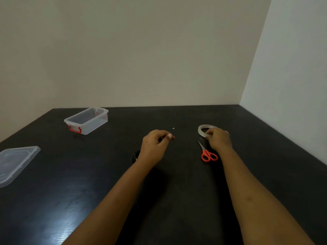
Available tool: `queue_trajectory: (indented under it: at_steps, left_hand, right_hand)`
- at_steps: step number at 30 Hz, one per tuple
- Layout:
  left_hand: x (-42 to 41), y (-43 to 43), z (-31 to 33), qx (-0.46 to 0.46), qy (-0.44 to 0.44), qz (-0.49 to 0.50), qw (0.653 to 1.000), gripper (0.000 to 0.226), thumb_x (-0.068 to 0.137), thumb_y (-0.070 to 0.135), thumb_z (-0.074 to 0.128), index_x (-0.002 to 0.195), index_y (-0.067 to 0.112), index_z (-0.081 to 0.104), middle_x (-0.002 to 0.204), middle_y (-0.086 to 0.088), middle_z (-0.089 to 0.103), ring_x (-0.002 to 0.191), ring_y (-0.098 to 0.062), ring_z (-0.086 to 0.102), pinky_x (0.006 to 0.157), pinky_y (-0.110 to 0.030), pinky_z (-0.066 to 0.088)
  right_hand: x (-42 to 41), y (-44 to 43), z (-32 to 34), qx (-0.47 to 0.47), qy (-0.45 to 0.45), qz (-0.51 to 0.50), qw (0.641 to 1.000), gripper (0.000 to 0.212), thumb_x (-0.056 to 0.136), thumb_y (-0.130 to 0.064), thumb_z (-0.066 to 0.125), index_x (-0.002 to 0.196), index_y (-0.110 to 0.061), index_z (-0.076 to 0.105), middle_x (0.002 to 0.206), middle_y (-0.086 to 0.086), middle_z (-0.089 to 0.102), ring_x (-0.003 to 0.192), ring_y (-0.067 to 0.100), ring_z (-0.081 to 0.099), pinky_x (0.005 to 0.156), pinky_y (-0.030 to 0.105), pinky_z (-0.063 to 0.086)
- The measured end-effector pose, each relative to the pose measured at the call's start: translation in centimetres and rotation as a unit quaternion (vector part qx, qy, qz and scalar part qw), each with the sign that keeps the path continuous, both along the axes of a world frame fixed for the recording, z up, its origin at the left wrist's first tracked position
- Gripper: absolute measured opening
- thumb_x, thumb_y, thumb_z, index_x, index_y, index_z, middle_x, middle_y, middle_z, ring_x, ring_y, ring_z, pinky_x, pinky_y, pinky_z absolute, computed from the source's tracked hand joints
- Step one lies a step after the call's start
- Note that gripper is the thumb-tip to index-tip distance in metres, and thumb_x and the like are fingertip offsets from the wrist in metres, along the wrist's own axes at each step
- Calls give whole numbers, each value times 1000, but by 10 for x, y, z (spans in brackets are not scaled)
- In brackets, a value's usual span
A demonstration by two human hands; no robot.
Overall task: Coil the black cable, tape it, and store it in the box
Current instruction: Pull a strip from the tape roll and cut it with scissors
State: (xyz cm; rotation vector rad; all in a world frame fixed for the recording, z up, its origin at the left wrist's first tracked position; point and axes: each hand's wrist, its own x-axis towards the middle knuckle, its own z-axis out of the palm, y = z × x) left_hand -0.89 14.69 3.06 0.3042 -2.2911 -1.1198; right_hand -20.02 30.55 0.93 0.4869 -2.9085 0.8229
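Note:
The black cable [135,156] lies as a small dark bundle on the black table, mostly hidden behind my left wrist. My left hand [155,144] hovers just past it with thumb and fingertips pinched together; I see nothing between them. My right hand [219,138] grips the near side of the clear tape roll [203,129], which rests on the table at the right. The clear plastic box [86,121] with a red latch stands open at the far left, away from both hands.
Orange-handled scissors [208,152] lie shut just left of my right wrist. The box's clear lid [16,163] lies flat at the table's left edge. A tiny light speck [173,128] sits beyond my left hand. Walls close the table at the back and right.

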Motion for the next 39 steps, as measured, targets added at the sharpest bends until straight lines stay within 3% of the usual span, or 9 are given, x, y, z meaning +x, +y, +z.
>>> queue_trajectory:
  at_steps: [5, 10, 13, 17, 21, 27, 32, 34, 39]
  left_hand:
    - [9, -29, 2, 8, 127, 67, 990, 18, 91, 16, 58, 96, 32, 64, 95, 10, 59, 86, -5, 57, 70, -17, 46]
    - [22, -59, 3, -68, 174, 68, 980, 46, 88, 17, 63, 127, 35, 47, 118, 10, 50, 103, 1, 52, 80, -16, 48]
    - [29, -61, -1, -88, 175, 50, 979, 51, 88, 16, 60, 132, 35, 42, 120, 7, 52, 105, 5, 50, 88, -10, 43]
    - [44, -70, -10, -130, 213, 135, 959, 36, 91, 9, 57, 125, 20, 58, 94, -2, 65, 74, -5, 64, 71, -18, 53]
    - [46, -76, -9, -136, 195, 156, 959, 25, 92, 10, 55, 116, 14, 60, 89, -3, 68, 65, -5, 65, 62, -20, 55]
    - [44, -80, -15, -47, 165, 197, 965, 14, 93, 8, 52, 103, 15, 59, 77, 14, 57, 61, 4, 58, 59, -3, 45]
    - [41, -74, -18, 103, 127, 220, 962, 12, 95, 22, 51, 84, 25, 56, 71, 11, 58, 65, 13, 58, 48, -6, 44]
    - [39, -73, -19, 160, 101, 230, 955, 8, 94, 26, 52, 88, 24, 57, 75, 10, 58, 63, 5, 61, 46, -11, 44]
    - [37, -66, -21, 135, 83, 207, 965, 8, 95, 26, 49, 90, 28, 55, 77, 8, 58, 65, -1, 59, 45, -8, 43]
  right_hand:
    - [42, -31, 20, -216, 72, 72, 971, 22, 93, -28, 57, 112, -20, 67, 106, 1, 65, 90, 12, 48, 74, 29, 40]
    - [114, -77, 49, -479, -142, 189, 846, 18, 93, -35, 58, 88, -21, 68, 71, -6, 61, 67, 4, 57, 61, 16, 47]
    - [148, -94, 47, -474, -222, 273, 807, 23, 93, -38, 55, 86, -23, 70, 61, -8, 58, 58, 4, 55, 57, 15, 48]
    - [162, -99, 44, -487, -306, 314, 755, 27, 94, -34, 53, 89, -18, 73, 62, -4, 59, 58, 7, 53, 59, 21, 48]
    - [165, -99, 41, -521, -372, 351, 684, 29, 97, -18, 45, 100, -11, 73, 73, 4, 64, 68, 13, 60, 66, 25, 53]
    - [173, -105, 36, -507, -379, 380, 674, 34, 95, -6, 36, 116, -5, 63, 81, 5, 64, 77, 16, 62, 73, 28, 53]
    - [179, -109, 31, -504, -390, 393, 662, 33, 94, -2, 34, 105, -7, 64, 79, 3, 65, 80, 16, 62, 78, 30, 53]
    - [180, -111, 29, -510, -397, 389, 656, 33, 95, -3, 33, 104, -8, 64, 78, 3, 66, 79, 15, 63, 76, 28, 54]
    - [177, -109, 27, -534, -407, 371, 641, 31, 94, -11, 32, 96, -8, 63, 70, 3, 58, 70, 14, 59, 71, 27, 54]
